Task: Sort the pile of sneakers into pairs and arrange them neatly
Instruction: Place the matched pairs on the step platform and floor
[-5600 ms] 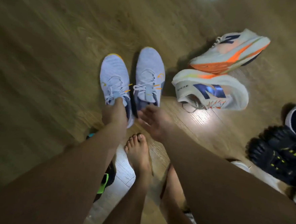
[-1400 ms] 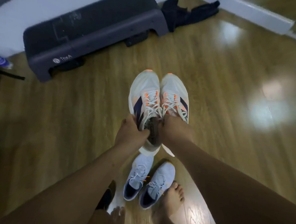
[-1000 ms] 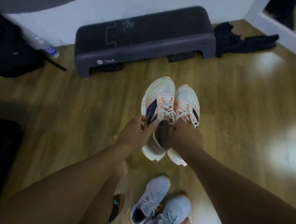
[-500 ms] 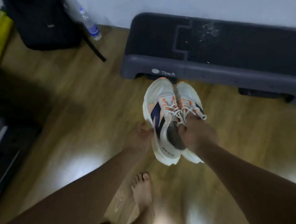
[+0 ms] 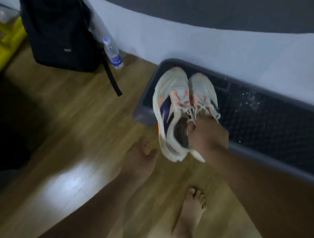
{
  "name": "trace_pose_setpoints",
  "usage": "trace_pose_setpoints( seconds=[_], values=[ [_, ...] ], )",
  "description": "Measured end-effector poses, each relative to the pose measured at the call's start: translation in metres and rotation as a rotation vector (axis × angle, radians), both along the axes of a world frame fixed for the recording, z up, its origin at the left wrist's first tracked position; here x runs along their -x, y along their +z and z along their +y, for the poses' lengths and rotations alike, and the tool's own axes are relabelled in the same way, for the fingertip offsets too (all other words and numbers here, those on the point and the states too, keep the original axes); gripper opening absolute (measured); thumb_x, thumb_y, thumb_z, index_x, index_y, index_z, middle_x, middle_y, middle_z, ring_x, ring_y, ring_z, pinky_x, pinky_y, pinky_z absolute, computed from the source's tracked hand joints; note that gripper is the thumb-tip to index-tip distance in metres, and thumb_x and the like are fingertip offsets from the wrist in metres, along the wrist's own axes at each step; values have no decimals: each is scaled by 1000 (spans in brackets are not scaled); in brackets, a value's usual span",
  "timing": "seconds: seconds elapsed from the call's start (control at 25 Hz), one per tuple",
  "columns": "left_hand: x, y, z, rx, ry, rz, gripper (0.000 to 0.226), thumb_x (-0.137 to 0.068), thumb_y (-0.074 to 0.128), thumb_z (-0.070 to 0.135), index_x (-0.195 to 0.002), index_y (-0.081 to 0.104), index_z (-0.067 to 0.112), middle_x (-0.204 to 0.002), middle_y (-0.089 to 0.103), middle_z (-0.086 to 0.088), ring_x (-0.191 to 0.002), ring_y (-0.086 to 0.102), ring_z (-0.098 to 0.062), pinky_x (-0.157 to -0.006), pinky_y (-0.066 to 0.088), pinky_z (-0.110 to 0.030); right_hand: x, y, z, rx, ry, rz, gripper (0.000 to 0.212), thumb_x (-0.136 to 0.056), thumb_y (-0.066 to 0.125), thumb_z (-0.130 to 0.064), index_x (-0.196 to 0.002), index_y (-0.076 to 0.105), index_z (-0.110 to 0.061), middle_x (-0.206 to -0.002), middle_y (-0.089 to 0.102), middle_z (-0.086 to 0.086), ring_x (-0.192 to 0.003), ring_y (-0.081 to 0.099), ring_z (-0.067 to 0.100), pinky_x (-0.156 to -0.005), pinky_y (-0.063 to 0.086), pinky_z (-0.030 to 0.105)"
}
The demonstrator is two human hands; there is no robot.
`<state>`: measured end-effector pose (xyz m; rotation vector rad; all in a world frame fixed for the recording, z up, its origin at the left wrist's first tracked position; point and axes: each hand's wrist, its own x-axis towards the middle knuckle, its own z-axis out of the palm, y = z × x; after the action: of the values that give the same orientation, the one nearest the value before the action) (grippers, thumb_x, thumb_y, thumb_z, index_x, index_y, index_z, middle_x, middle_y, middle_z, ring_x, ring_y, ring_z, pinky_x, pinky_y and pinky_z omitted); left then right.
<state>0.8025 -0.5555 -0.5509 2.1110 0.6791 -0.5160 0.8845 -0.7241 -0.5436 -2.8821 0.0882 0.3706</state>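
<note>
Over a corner of the textured dark step (image 5: pixel 263 122), the right hand (image 5: pixel 206 139) grips both white, orange-laced sneakers (image 5: pixel 170 93) by their collars, toes pointing away. Just below their heels the left hand (image 5: pixel 142 153) is blurred, its fingers unreadable, above the glossy wood floor (image 5: pixel 68 131).

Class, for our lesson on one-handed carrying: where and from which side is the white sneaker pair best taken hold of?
Grip the adjoining collars at the heel openings, coming from above the heel end. The white sneaker pair sits side by side, toes pointing away over the step platform, openings upward; the right hand has its grip there.
</note>
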Motion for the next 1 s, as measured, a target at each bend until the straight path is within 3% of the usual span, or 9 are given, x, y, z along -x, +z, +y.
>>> trace_pose_setpoints(
  seconds=[0.08, 0.16, 0.28, 0.4, 0.48, 0.56, 0.72, 0.88, 1.0],
  values=[
    [-21, -13, -13, -28, 35, 35, 34, -89, 62, 24, -121, 56, 15, -115, 64, -3, -109, 60, -21, -87, 43, -27, -49, -10, -11, 72, 76, -36, 28, -100, 35, -40, -95, 52, -18, -93, 61, 8, -83, 63, 31, -65, 43, 33],
    [-36, -20, -22, -28, 64, 66, 33, -90, 61, 25, -121, 56, 17, -115, 64, -2, -104, 60, -19, -81, 42, -24, -92, -27, -7, 61, 135, 46, 27, -98, 39, -42, -96, 52, -18, -97, 62, 8, -91, 64, 33, -66, 41, 32],
    [-44, -22, -32, -36, 38, 127, 33, -92, 56, 29, -125, 53, 22, -118, 59, 5, -96, 56, -10, -75, 40, -22, -118, -46, -1, -37, 40, 196, 60, -91, 46, -60, -130, 49, -14, -127, 59, 9, -113, 58, 34, -75, 42, 36],
    [-43, -13, -34, -73, -33, 187, 33, -91, 57, 31, -124, 54, 25, -120, 58, 6, -98, 57, -10, -73, 43, -23, -102, -47, -10, -116, -9, 175, 70, -91, 51, -54, -146, 33, -14, -144, 47, 10, -128, 49, 32, -90, 46, 42],
    [-53, -4, -30, -95, -35, 188, 32, -91, 58, 31, -122, 55, 24, -118, 58, 6, -96, 57, -12, -68, 43, -23, -90, -36, -20, -194, 52, 112, 63, -92, 53, -41, -145, 33, -13, -145, 43, 13, -130, 43, 32, -95, 46, 44],
    [-74, 5, -31, -148, -90, 188, 30, -90, 57, 28, -119, 57, 20, -114, 60, 3, -90, 57, -13, -65, 41, -23, -82, -22, -40, -317, 41, 3, 46, -92, 54, -31, -131, 43, -12, -133, 47, 14, -121, 44, 31, -91, 49, 44],
    [-99, 16, -53, -273, -405, 213, 24, -93, 51, 26, -107, 62, 9, -102, 67, -8, -80, 58, -15, -72, 46, -29, -48, -8, -91, -417, -159, -47, 32, -92, 54, -25, -122, 48, -14, -122, 50, 9, -115, 45, 25, -89, 48, 44],
    [-84, 27, -124, -165, -686, 140, 16, -94, 53, 22, -108, 58, 16, -113, 64, -6, -91, 59, -19, -76, 44, -29, 21, -8, -143, -389, -454, 46, 28, -92, 52, -22, -119, 48, -20, -120, 50, 1, -114, 45, 22, -88, 46, 39],
    [-53, 30, -176, -100, -847, 100, 39, -95, 52, 26, -133, 50, 15, -133, 55, -4, -114, 56, -22, -88, 45, -28, 92, -9, -168, -331, -617, 105, 32, -90, 54, -21, -122, 49, -18, -122, 52, 5, -114, 49, 26, -85, 46, 37]
  ],
)
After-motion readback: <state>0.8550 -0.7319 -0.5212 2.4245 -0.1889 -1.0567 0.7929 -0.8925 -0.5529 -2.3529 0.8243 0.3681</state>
